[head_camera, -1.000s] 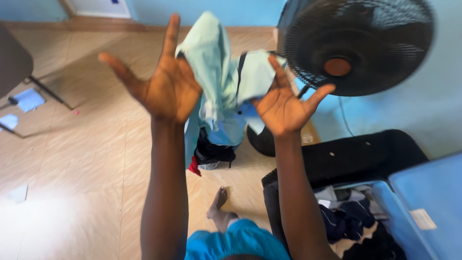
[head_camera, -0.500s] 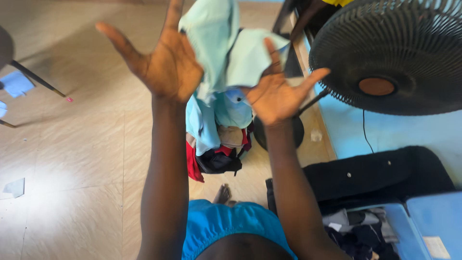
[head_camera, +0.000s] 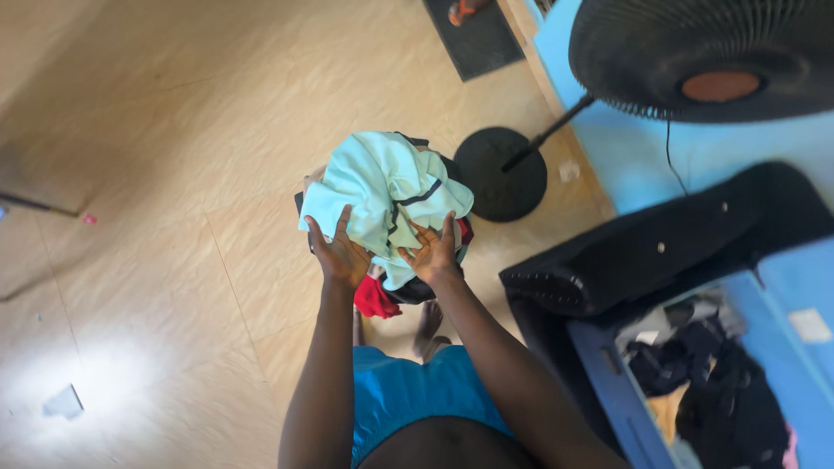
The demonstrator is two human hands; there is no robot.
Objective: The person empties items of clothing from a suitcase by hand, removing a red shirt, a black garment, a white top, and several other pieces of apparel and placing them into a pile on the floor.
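A pale mint garment point(head_camera: 382, 182) with a dark trim lies crumpled on top of a heap of clothes point(head_camera: 408, 287) on the floor in front of me. My left hand point(head_camera: 339, 254) rests with spread fingers against the garment's lower left edge. On the lower right edge, my right hand point(head_camera: 433, 252) also has its fingers apart. Neither hand is closed around the cloth. A red piece of cloth point(head_camera: 375, 300) sticks out under the heap, between my forearms.
A black standing fan point(head_camera: 704, 52) leans in from the upper right, its round base point(head_camera: 501, 174) just right of the heap. A black soft case point(head_camera: 660, 243) and an open blue suitcase point(head_camera: 621, 395) with dark clothes sit at the right. A dark mat point(head_camera: 473, 35) lies far off.
My hands dropped from raised and open in the air down to the heap. The mint garment, which was falling between them, now lies on the pile under my fingers.
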